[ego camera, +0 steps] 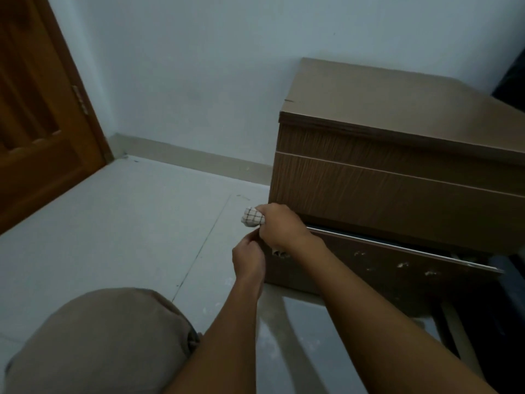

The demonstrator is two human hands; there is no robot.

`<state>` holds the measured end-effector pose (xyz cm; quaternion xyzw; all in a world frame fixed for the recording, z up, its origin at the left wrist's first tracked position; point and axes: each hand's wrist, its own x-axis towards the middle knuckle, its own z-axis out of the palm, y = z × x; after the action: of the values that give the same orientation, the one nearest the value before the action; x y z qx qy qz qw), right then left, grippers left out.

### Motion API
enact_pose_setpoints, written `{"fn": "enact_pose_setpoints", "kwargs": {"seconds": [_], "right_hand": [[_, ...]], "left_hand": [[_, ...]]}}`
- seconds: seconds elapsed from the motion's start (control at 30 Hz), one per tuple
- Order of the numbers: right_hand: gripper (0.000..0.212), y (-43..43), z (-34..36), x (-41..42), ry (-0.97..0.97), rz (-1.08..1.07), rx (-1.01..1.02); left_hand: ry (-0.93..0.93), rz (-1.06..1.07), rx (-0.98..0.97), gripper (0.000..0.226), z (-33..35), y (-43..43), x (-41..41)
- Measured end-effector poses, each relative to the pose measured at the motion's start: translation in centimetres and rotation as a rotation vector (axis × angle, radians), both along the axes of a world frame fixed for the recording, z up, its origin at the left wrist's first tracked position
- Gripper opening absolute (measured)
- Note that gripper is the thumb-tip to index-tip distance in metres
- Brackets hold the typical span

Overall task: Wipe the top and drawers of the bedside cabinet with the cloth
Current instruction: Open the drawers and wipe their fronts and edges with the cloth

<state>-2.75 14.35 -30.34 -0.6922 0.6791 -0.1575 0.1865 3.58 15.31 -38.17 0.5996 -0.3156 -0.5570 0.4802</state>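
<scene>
At the left front corner of the bedside cabinet [397, 155], the right hand [279, 224] was clenched around a bunched checked cloth [252, 216], pressed to the left end of the bottom drawer [383, 263], which was pulled partly out. The left hand [247, 258] was pinched on the drawer's left edge just below. No brand, label or writing could be read. A wooden door [42, 118] was noted at far left.
</scene>
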Motion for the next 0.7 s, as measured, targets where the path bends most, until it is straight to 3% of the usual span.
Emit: {"fn": "enact_pose_setpoints", "kwargs": {"seconds": [0.1,0.27,0.37,0.7], "right_hand": [[0.033,-0.5,0.0,0.3,-0.087,0.008,-0.003],[0.032,2.7,1.9,-2.9,-0.579,0.042,-0.122],[0.027,5.3,1.8,-5.1,-0.772,-0.070,-0.186],[0.033,9.2,-1.7,-8.8,-1.543,-0.466,0.068]], "left_hand": [[0.004,-0.009,0.009,0.028,0.2,0.2,0.1],[0.016,-0.063,-0.026,0.025,-0.4,-0.1,0.6],[0.033,-0.039,0.000,0.019,-0.6,0.0,0.5],[-0.090,-0.013,-0.050,0.039,0.5,0.4,-0.1]]}}
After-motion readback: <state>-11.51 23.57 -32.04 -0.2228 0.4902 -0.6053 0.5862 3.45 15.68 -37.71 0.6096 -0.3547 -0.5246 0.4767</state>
